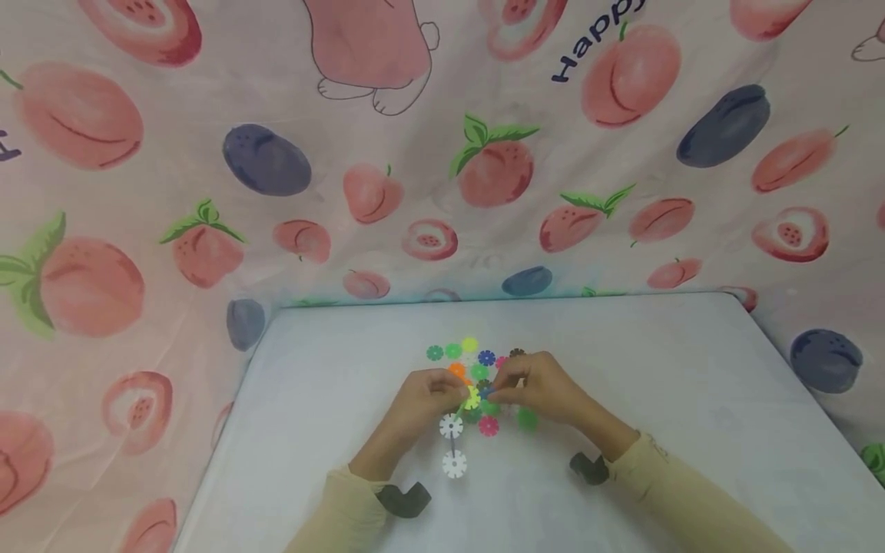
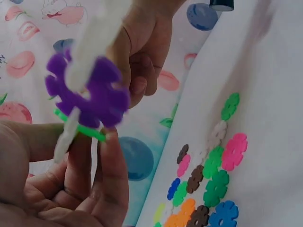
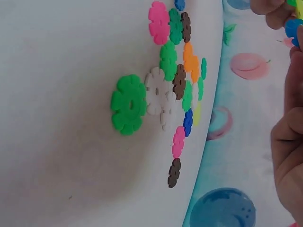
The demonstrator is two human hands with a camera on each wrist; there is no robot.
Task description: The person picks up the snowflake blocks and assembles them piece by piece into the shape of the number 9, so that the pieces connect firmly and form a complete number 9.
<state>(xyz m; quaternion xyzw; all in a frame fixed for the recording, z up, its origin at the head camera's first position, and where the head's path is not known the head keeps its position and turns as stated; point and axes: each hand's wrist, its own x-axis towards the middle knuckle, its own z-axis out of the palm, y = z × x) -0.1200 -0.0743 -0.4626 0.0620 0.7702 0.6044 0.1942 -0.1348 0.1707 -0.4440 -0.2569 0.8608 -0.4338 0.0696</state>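
— So, gripping what on the left?

— Pinching a green disc (image 2: 92,132) edge-on between thumb and fingers in the left grip (image 1: 427,395).

— And on the right?

— Holding a blue disc (image 3: 294,32) by the fingertips in the right grip (image 1: 542,388), right beside a yellow disc (image 1: 472,398). Hard to tell whether joined or merely touching.

— Below the left grip?

— Look for two white discs (image 1: 448,462) in a short chain, with a purple disc (image 2: 108,97) set between, raised above the table (image 1: 525,491).

— And lying loose?

— On the table, beneath and beyond both hands, see flat notched discs grouped closely in green, brown, orange, white and other colours. For the near side, take a pink disc (image 1: 488,425).

— Farther back?

— Notice a fruit-printed cloth (image 1: 415,142) along the far edge. Also note a dark piece (image 1: 404,501) at each cuff.
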